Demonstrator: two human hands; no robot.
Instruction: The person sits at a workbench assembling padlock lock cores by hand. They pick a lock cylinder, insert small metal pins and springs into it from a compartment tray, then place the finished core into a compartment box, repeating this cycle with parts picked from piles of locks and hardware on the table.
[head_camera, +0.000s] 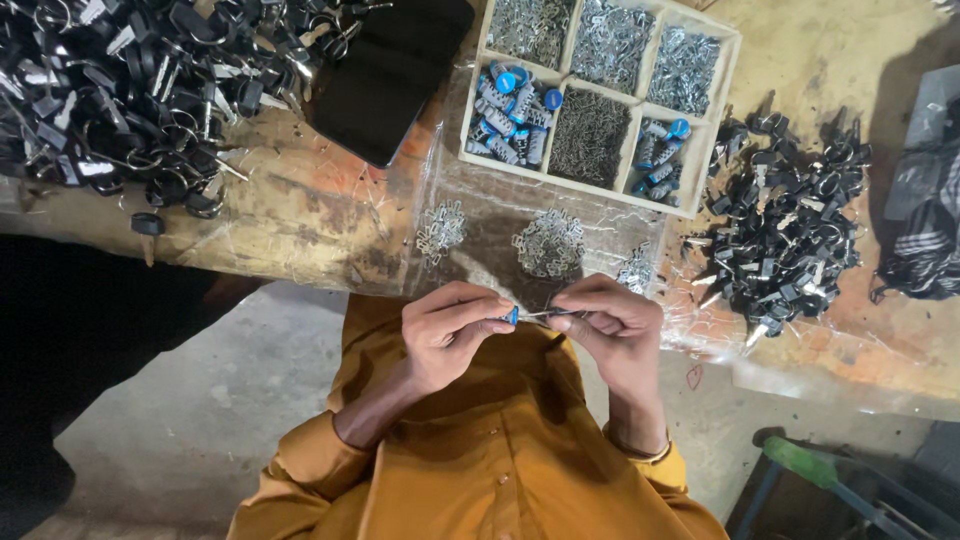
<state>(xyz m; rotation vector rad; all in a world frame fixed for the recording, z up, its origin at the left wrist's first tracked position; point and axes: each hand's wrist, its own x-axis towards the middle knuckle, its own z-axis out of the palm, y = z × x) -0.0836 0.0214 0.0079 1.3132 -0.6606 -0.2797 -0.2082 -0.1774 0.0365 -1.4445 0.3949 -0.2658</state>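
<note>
Pinching a small blue-capped metal piece (512, 316), the left hand (450, 335) kept it just in front of the person's chest, below the edge of the worktop (300, 215). That piece showed a round blue head on a short silvery body, mostly hidden by the fingers (480, 303), which were pressed together around it. Touching its tip was a thin metal pin (545, 314), pinched between thumb and forefinger of the right hand (615, 335); both things met in the narrow gap between the two hands. Both wrists were bent inward, with forearms in orange sleeves rising from below and the knuckles turned toward the camera. Just beyond the hands, small heaps of silvery clips (548, 243) lay on clear plastic sheeting. Farther off stood a wooden compartment tray (735, 55) with more blue-capped pieces, dark pins and bright metal parts. Piles of black key-like parts (790, 225) lay to either side.
</note>
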